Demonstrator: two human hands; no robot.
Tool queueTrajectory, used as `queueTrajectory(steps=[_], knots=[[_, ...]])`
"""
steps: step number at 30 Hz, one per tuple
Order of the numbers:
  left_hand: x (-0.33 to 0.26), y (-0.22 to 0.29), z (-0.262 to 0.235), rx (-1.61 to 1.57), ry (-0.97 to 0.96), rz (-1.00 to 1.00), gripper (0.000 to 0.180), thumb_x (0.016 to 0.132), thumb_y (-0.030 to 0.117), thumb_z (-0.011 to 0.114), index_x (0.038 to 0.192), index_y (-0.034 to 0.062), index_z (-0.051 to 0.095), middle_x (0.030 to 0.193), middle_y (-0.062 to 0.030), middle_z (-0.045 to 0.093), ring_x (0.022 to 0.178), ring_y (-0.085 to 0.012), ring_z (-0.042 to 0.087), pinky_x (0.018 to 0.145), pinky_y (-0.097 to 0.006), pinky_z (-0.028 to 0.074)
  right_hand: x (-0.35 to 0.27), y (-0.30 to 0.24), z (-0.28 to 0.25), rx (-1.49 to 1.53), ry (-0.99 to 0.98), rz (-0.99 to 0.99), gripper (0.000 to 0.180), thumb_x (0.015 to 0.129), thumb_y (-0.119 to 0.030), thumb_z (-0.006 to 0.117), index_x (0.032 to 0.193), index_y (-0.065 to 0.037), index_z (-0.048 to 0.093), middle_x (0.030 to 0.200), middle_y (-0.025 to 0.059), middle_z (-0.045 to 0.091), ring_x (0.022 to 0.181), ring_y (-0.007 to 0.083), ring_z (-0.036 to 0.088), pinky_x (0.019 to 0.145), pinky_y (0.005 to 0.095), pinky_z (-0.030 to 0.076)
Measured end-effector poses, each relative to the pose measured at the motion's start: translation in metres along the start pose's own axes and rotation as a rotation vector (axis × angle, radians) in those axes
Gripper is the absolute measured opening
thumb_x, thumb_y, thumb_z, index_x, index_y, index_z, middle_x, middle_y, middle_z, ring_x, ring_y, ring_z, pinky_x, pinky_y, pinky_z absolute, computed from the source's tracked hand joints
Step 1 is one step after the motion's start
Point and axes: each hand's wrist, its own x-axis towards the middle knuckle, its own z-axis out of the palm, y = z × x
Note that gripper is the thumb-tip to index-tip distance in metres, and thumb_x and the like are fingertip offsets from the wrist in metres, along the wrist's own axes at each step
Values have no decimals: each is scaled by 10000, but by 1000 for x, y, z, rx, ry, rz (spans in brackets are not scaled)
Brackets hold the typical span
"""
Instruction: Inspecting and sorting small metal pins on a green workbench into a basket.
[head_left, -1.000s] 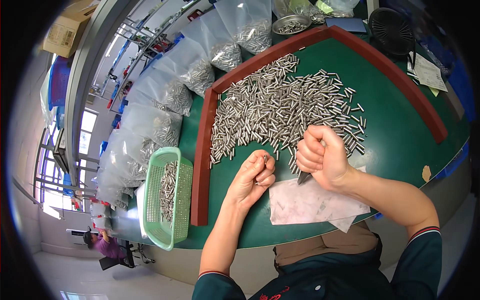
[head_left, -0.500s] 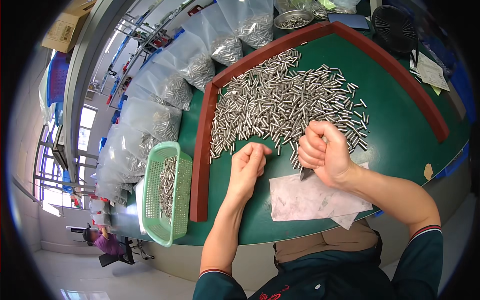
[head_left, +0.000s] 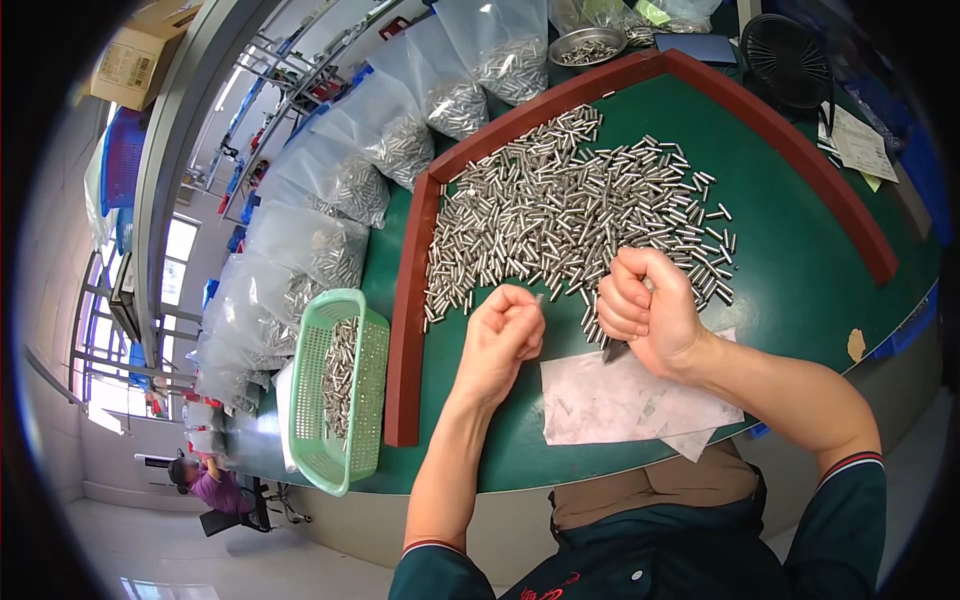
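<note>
A big heap of small silver metal pins (head_left: 570, 210) lies on the green table (head_left: 800, 260) inside a red-brown raised border (head_left: 410, 300). My left hand (head_left: 503, 338) is curled into a fist at the heap's near edge, and a pin tip sticks out of it. My right hand (head_left: 650, 310) is also a fist, gripping a small dark-tipped tool that points down at a white paper sheet (head_left: 630, 400).
A green plastic basket (head_left: 340, 400) with pins stands left of the border. Several clear bags of pins (head_left: 390, 160) line the table's far left. A metal bowl (head_left: 590, 45), a black fan (head_left: 790, 60) and papers (head_left: 860, 140) sit at the back. A person sits far below left.
My left hand has moved slightly forward toward the pin heap. My right hand stays closed in nearly the same spot.
</note>
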Motion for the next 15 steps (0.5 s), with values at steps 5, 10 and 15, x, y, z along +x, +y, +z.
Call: queueTrajectory(steps=[5, 10, 15], knots=[[-2, -5, -19, -505, -125, -105, 66, 804, 59, 537, 824, 56, 474, 745, -41, 464, 502, -38, 292, 435, -152, 254, 0, 1, 2, -9, -9, 11, 392, 855, -203, 325, 476, -133, 255, 389, -30, 231, 335, 69, 172, 348, 233, 148], [3, -9, -20, -431, -93, -119, 113, 832, 57, 523, 942, 45, 549, 781, -60, 525, 479, -32, 293, 440, -157, 254, 1, 1, 2, -4, -8, 12, 395, 858, -206, 327, 477, -131, 255, 391, -28, 233, 336, 72, 173, 349, 234, 151], [5, -10, -20, -411, -127, -134, 95, 855, 100, 510, 926, 44, 542, 786, -58, 523, 483, -31, 285, 443, -158, 251, 1, 0, 3, -3, -4, 11, 393, 856, -201, 326, 476, -130, 255, 391, -27, 234, 337, 73, 176, 350, 235, 154]])
